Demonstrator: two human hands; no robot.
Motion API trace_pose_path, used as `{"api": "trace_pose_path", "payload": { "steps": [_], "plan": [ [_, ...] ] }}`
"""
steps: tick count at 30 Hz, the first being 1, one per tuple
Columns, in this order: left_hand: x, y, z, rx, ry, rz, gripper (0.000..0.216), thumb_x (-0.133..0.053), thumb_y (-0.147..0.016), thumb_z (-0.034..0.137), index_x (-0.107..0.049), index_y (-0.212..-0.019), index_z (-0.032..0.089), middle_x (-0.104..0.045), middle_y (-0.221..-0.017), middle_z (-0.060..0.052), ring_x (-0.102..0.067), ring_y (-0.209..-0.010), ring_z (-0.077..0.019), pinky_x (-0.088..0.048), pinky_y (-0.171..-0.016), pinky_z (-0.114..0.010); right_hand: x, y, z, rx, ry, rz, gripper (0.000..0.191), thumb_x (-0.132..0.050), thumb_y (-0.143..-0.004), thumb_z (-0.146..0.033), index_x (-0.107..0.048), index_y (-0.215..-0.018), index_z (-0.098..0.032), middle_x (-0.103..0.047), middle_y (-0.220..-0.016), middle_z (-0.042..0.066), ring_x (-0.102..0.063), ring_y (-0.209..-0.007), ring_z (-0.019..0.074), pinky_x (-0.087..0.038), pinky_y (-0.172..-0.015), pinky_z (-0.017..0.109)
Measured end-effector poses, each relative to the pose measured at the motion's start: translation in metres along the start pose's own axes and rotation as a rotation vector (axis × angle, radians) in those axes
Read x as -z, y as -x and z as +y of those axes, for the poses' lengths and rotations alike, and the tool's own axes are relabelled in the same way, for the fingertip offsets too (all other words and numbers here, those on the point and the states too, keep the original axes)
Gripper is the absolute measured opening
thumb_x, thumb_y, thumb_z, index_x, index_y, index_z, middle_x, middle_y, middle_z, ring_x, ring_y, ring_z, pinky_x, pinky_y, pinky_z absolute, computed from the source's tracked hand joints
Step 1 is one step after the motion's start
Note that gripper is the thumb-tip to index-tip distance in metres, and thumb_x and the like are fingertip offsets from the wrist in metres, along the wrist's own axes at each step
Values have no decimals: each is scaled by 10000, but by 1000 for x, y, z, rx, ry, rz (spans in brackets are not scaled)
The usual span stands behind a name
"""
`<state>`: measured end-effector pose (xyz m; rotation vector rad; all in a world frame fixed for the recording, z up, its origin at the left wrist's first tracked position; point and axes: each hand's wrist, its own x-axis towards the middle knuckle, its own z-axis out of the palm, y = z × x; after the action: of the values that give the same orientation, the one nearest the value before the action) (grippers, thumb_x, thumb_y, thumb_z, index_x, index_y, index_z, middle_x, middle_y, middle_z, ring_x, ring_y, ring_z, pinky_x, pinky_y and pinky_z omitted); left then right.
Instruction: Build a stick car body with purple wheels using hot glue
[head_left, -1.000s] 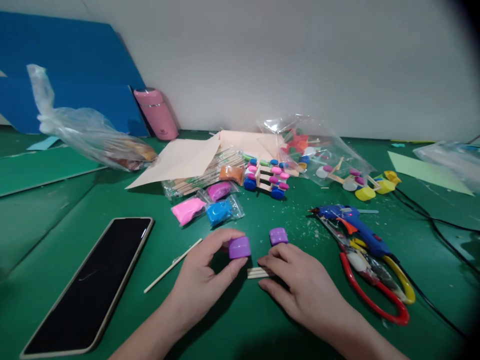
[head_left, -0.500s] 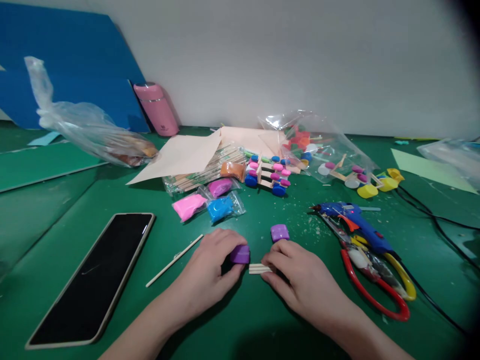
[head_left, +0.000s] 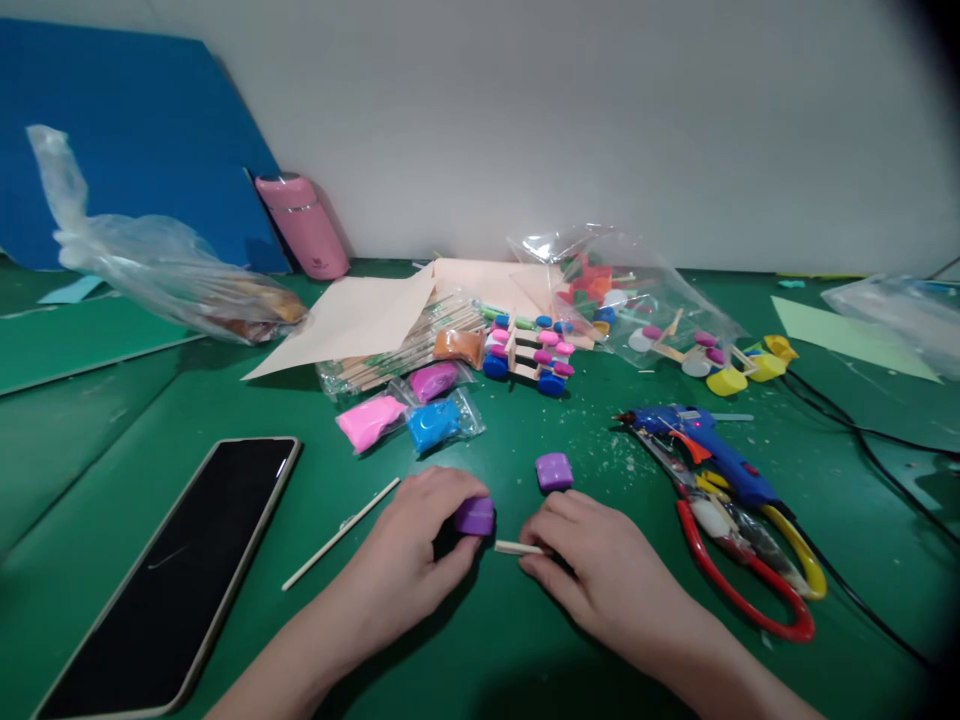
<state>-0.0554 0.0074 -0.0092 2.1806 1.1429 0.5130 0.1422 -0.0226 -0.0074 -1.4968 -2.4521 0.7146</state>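
The sticks (head_left: pixel 516 548) have turned edge-on — pinched in the right hand (head_left: pixel 596 560), apparently for lining up. The left hand (head_left: pixel 420 535), fingers curled, grips 1 purple block (head_left: pixel 475 516) just beside their ends, low over the counter (head_left: pixel 517 625).

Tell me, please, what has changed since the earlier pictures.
The left hand has brought its purple block lower in view; the right hand has tilted the sticks, which now look narrower. Both kept hold. The second purple block, phone and glue gun stayed put.
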Motion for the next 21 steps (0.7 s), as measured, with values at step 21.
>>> {"api": "trace_pose_path", "payload": {
  "steps": [21],
  "plan": [
    [1,-3,0,-12,-27,-15,151,-468,-791,141,-533,-909,209,-563,-914,-48,-517,-886,-199,-423,-770,-326,7,4,-2,-37,-133,106,90,-539,-814,-228,-607,-871,-213,-571,-861,26,-534,-802,172,-422,-693,275]
  ]
}}
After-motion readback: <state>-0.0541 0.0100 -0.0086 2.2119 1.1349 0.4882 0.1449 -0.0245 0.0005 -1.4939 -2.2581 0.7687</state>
